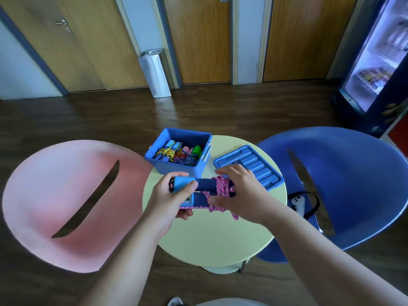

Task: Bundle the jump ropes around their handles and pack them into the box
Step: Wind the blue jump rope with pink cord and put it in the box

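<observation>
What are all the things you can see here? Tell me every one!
box: one, blue, back of table
lid: one, blue, right of the box
bundled ropes: several, mixed colours, inside the box
jump rope: one, pink cord with blue handles, above the table
table: one, pale yellow, middle
pink chair: one, pink, left
blue chair: one, blue, right
controller: one, white, on the blue chair
metal bin: one, silver, far wall
left hand: one, grips the handles
right hand: one, holds the pink cord
</observation>
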